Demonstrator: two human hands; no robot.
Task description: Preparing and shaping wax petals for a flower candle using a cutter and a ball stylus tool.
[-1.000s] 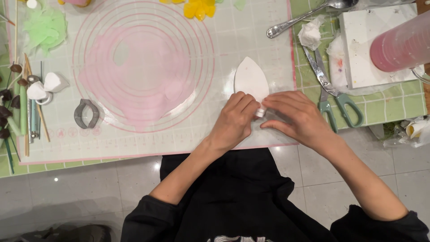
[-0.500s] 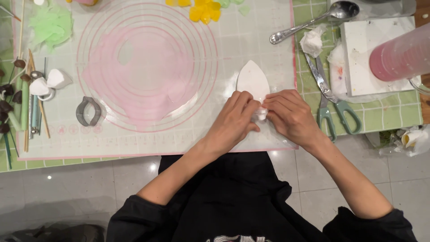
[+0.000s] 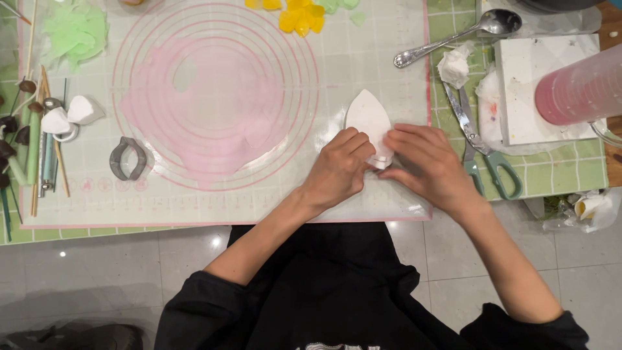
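The white pointed piece lies near the mat's right edge, its tip toward twelve o'clock. Bare mat stretches toward nine o'clock, across the pink rolled sheet; at three o'clock the scissors crowd close, just beside my right hand. My knuckles hide the piece's lower end, so I cannot tell exactly what sits between my fingertips. My left hand curls narrowly, fingers pinching at the piece's base; my right hand, fingers together and nearly flat, presses there too.
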